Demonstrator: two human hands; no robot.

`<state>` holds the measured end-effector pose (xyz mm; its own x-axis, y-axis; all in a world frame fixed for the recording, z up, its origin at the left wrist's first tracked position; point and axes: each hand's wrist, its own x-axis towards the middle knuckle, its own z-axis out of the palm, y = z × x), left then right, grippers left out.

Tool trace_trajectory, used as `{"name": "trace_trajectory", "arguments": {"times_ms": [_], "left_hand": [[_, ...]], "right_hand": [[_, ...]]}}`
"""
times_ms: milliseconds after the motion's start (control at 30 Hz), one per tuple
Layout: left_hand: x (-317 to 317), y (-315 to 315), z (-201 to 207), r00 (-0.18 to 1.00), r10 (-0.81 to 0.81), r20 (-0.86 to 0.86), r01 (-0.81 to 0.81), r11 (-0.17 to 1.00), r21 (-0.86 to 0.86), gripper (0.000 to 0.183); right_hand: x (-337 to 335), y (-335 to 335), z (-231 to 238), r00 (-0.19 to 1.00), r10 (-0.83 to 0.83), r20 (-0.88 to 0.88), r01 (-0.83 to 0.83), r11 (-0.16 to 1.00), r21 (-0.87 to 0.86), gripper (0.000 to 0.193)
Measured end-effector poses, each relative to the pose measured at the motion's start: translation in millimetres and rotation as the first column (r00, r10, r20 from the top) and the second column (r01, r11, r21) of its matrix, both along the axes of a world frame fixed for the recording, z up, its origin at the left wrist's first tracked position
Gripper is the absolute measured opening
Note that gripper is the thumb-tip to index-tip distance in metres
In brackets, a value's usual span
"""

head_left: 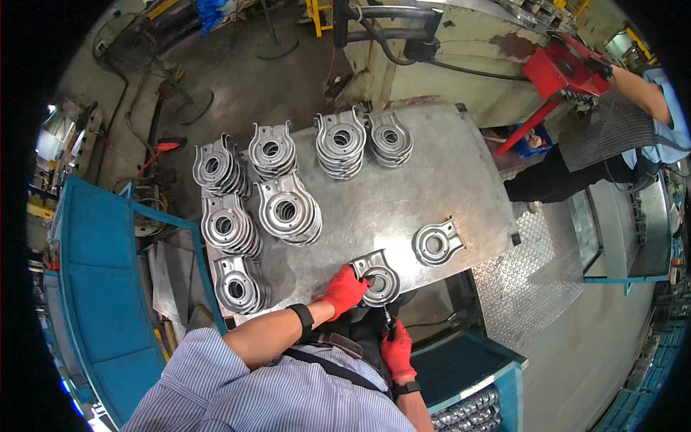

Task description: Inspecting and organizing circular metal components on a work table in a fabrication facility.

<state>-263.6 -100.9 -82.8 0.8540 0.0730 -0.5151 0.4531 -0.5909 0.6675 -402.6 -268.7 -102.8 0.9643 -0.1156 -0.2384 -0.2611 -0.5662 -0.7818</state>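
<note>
My left hand (342,291), in a red glove, is closed on the left rim of a round stamped metal bracket (389,290) at the table's near edge. The bracket has a large centre hole and a flanged tab. Below it my right hand (397,353), also red-gloved, is closed around a small hand tool (390,327) with a dark handle. Its thin metal shank points up to the bracket's near rim; I cannot make out the tip. Another such bracket (448,248) lies flat to the right.
Several stacks of brackets (285,210) stand on the left and far parts of the metal table (432,165). A blue bin (504,374) with metal parts is at my lower right. Blue panels (101,281) stand left. A co-worker (612,137) handles a red tray (558,72) at far right.
</note>
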Motion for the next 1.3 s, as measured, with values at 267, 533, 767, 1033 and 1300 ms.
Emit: {"name": "trace_trajectory", "arguments": {"times_ms": [267,533,767,1033,1300], "left_hand": [[1.0,-0.4,-1.7,1.0,-0.018,0.002,0.018,0.999,0.027,0.048],[-1.1,2.0,-19.9,0.999,-0.034,0.027,0.033,0.999,0.022,0.05],[1.5,-1.1,-4.1,1.0,-0.016,-0.012,0.017,0.998,0.053,0.048],[2.1,-2.9,7.5,0.999,0.033,-0.03,-0.033,0.999,0.007,0.048],[0.9,-0.7,-12.5,0.999,0.035,-0.029,-0.035,0.999,-0.013,0.047]], "right_hand": [[-1.7,1.7,-14.1,0.997,-0.066,0.045,0.068,0.996,-0.05,0.037],[-3.3,3.0,-16.3,0.996,-0.064,0.055,0.069,0.994,-0.091,0.038],[-2.1,3.7,-16.0,0.995,-0.079,0.057,0.085,0.99,-0.109,0.039],[-0.7,3.2,-17.5,0.994,-0.065,0.088,0.075,0.991,-0.111,0.036],[3.4,0.5,-15.6,0.995,-0.036,0.096,0.043,0.996,-0.079,0.034]]}}
